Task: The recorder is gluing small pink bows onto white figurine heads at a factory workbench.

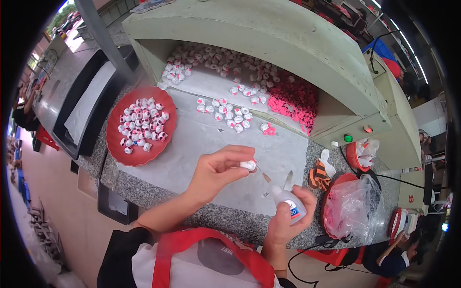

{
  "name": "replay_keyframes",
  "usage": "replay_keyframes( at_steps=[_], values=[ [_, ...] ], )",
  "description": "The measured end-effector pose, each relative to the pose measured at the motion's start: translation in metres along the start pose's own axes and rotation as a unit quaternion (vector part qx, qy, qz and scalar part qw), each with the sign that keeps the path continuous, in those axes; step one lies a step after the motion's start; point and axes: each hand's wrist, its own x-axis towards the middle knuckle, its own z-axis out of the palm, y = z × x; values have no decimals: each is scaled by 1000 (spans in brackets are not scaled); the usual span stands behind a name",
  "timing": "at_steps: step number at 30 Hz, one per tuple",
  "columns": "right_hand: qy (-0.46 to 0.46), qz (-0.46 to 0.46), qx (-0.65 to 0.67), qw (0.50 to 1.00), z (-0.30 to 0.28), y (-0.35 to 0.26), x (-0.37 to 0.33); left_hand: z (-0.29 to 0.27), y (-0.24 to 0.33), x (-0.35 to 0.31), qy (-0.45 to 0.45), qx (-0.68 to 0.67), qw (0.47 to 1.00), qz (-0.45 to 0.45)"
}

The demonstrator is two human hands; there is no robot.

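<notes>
Between the fingertips and thumb of my left hand (216,170), a small white molded piece (248,165) with a red-pink edge is pinched. My right hand (291,221) grips a squeeze bottle (284,198) with a thin dropper tip (265,176) that points up at the white piece. Whether tip and piece touch is hard to tell. Both hands are over white paper (187,144) on a speckled stone worktop. Beyond them lies a loose group of similar white pieces (230,113). One white piece beside a pink part (271,130) sits apart.
A pale green metal housing (240,24) arches over more white pieces and a heap of pink parts (293,105). At left stands a red scalloped plate (114,127) of finished-looking white-and-pink pieces. Striped cloth (319,176), a plastic bag (362,206) and a red cup (353,156) are at right.
</notes>
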Motion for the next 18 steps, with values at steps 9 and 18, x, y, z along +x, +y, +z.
replay_keyframes(
  at_steps=[9,18],
  values=[
    [-88,-109,-75,987,-9,1,-9,8,0,-2,23,121,977,173],
    [-96,-174,-50,979,-4,7,3,8,-1,1,32,125,975,179]
  ],
)
